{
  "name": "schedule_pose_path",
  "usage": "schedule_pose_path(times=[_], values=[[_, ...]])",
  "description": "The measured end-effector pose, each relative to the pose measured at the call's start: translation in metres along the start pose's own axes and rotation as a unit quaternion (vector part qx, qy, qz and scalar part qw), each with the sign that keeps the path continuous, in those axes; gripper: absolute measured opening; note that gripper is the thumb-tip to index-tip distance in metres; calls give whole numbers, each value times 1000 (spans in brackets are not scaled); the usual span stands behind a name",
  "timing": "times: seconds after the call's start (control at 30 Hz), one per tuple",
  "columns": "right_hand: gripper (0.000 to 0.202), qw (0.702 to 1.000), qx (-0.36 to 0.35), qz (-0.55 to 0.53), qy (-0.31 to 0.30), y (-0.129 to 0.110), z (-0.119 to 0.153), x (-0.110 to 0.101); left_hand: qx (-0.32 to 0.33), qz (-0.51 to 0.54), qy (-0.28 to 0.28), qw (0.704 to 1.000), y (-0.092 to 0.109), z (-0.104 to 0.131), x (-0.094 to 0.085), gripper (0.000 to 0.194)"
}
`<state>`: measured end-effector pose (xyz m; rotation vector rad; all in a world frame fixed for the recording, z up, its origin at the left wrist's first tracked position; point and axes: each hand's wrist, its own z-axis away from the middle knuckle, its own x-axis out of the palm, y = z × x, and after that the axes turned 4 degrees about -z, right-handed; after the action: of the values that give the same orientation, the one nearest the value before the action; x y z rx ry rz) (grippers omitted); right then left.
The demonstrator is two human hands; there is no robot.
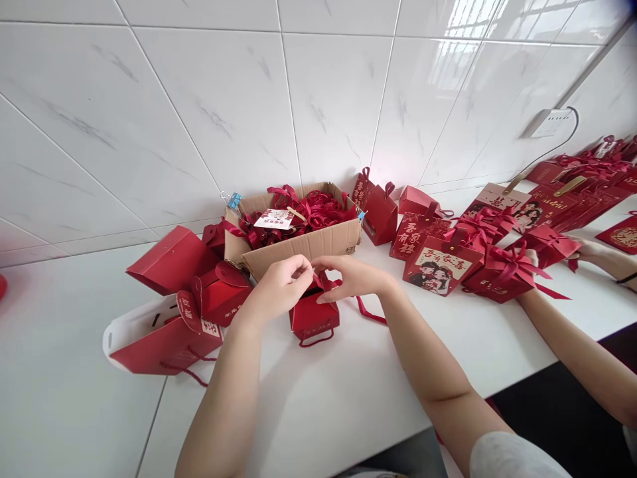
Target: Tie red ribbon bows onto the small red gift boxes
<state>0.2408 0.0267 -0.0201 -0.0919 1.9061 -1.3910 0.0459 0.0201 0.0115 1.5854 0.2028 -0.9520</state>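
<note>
A small red box [314, 320] with a red cord handle at its front stands on the white table, under both of my hands. My left hand [284, 287] is at the box's upper left, fingers pinched together on something I cannot make out. From the right, my right hand [348, 276] reaches over the box top, fingers curled at red ribbon there. A length of red ribbon [369, 312] trails on the table to the right. Just behind stands a cardboard box [308, 245] full of dark red ribbons [323, 209], with a printed card [274, 219] on top.
Red boxes [174, 260] and an open red bag [164, 345] stand at the left. Many decorated gift boxes [442, 265] line the right, where another person's hands [592, 251] handle a red box. A tiled wall [338, 99] with a power strip [550, 123] rises behind.
</note>
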Motion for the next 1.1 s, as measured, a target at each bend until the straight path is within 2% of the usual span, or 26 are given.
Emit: schedule_pose_path(times=[0.13, 0.27, 0.33, 0.43, 0.5, 0.57, 0.63, 0.73, 0.8, 0.9, 1.03, 1.1], values=[[53, 998, 35, 37, -25, -1, 7, -7, 29, 74, 49, 996, 2, 6, -9, 22], [51, 996, 66, 46, -47, -4, 13, -14, 67, 205, 114, 970, 5, 14, -21, 18], [57, 997, 58, 31, -41, -7, 14, -14, 77, 237, 117, 961, 5, 17, -24, 18], [59, 999, -13, -49, 2, -13, 11, -9, 81, 195, 90, 973, 7, 20, -24, 18], [49, 990, -53, -124, 44, -18, 8, -5, 86, 157, 77, 981, 10, 22, -22, 19], [36, 979, -59, -184, 70, -20, 6, -2, 96, 135, 85, 983, 14, 23, -21, 19], [30, 971, -56, -226, 58, -20, 6, -1, 103, 117, 109, 982, 16, 25, -22, 19], [33, 963, -61, -260, 31, -18, 8, -1, 98, 90, 134, 982, 15, 28, -27, 20], [34, 959, -59, -274, 37, -20, 9, -1, 83, 67, 119, 987, 13, 30, -31, 22], [30, 957, -52, -276, 68, -24, 6, 4, 39, 13, 58, 997, 4, 31, -33, 22], [27, 964, -16, -230, 131, -25, -1, 13, -26, -102, -61, 993, -12, 23, -25, 50], [25, 970, 14, -197, 140, -23, -4, 18, -54, -143, -103, 983, -19, 17, -20, 54]])
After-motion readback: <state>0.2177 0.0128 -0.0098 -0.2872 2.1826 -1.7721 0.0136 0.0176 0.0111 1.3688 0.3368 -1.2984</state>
